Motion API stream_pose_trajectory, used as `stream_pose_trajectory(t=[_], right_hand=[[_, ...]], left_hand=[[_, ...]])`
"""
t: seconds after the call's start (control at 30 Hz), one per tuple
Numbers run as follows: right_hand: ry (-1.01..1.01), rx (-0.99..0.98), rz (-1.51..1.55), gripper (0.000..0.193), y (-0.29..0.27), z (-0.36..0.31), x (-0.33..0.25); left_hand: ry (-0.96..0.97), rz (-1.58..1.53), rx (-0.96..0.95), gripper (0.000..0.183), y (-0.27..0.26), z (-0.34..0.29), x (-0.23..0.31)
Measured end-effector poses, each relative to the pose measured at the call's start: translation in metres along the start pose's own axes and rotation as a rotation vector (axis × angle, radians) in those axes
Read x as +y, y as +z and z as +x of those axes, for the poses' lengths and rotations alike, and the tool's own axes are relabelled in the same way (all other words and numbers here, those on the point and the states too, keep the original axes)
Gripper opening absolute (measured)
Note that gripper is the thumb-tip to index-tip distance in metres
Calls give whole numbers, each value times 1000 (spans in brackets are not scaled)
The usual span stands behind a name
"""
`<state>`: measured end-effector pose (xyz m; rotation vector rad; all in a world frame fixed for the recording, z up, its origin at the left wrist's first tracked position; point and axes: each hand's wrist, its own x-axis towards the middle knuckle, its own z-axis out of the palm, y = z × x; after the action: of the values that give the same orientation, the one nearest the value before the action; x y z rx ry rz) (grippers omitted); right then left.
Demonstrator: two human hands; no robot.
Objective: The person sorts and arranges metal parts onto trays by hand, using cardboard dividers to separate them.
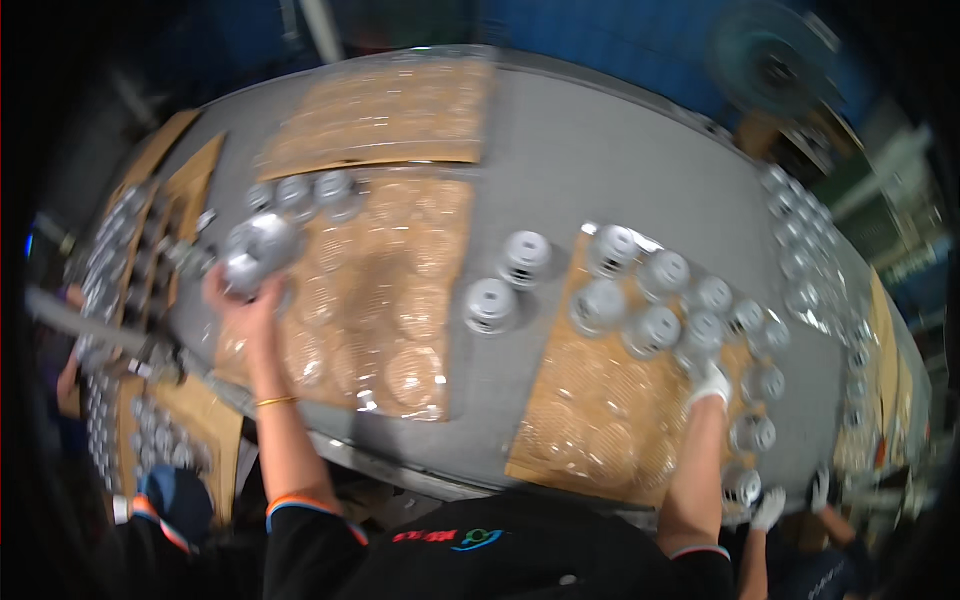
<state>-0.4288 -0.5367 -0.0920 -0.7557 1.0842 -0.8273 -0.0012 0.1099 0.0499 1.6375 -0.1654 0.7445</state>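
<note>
My left hand (243,300), bare, with a yellow band at its wrist, grips a shiny silver cup-shaped metal part (258,250) above the left tray's left side. That clear plastic tray (412,375) lies on brown cardboard, with several round pockets and a row of silver parts (335,190) along its far edge. My right hand (708,387), in a white glove, has its fingers closed at a silver part (699,338) on the right tray (570,430). The fingertips are partly hidden behind that part. Several more slotted silver parts (652,328) fill the far half of the right tray.
Two silver parts (492,304) stand on the grey table (570,130) between the trays. Another clear tray on cardboard (385,105) lies at the back. Co-workers' gloved hands (768,508) are at the right edge. A metal bar (90,318) juts in from the left.
</note>
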Motion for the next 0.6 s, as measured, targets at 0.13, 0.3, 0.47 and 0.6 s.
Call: stream_pose_trajectory(t=[0.13,0.3,0.47,0.6], right_hand=[[-391,245,-273,45,139,-127,40],[-805,-210,-550,33,224,-253,27],[-413,-1107,-463,34,322,-377,6],[-319,-1030,-539,27,345,-389,11]], left_hand=[[223,-90,-256,77,-3,-30,68],[365,-189,-423,76,31,-57,113],[638,-279,-569,71,53,-66,128],[765,-356,-581,70,61,-60,121]])
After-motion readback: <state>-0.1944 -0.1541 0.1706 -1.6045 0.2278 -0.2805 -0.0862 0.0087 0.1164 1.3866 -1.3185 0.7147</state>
